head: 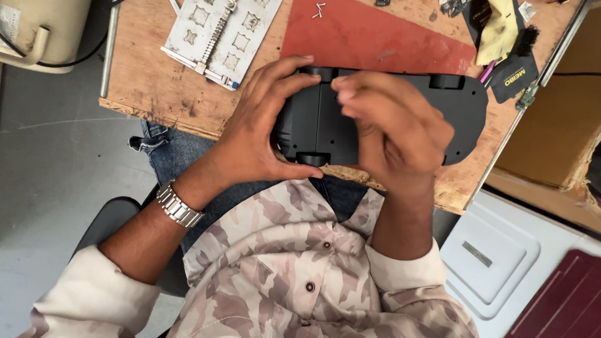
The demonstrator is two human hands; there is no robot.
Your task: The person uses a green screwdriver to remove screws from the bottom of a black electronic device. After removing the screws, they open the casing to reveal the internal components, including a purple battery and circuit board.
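A black plastic handheld game-console shell point(462, 110) lies back side up at the near edge of the wooden workbench point(144, 71). My left hand point(265, 123) grips its left end, thumb under the near edge and fingers curled over the far edge. My right hand point(396, 130) hovers over the shell's middle, blurred, with fingers bent toward the far edge; whether it holds a small part or tool is hidden. A metal watch is on my left wrist.
A red mat point(368, 35) with two small screws point(319, 9) lies behind the shell. A metal phone-repair jig point(222, 23) is at the back left. Small circuit parts, a yellow cloth point(501, 24) and a brush point(520, 57) sit at the back right. A white lid and a maroon case lie lower right.
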